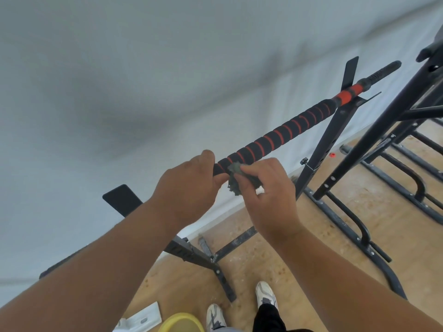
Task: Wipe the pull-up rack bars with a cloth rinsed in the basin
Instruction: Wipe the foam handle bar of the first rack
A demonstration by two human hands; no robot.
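Note:
A padded bar (282,135), black foam with orange spiral stripes, runs from the centre up to the right on a black rack upright (321,152). My left hand (189,183) grips the bar's near end, fingers curled round it. Just to its right, my right hand (268,190) pinches a dark grey-green cloth (237,178) against the bar, and part of the cloth hangs below the bar. The rim of a yellow basin (181,323) shows at the bottom edge.
A second black rack frame (374,149) stands at the right, with floor tubes (407,188) across the wooden floor. The rack's foot (223,281) lies near my two shoes (239,305). A white wall is behind. A white bracket (143,318) lies by the basin.

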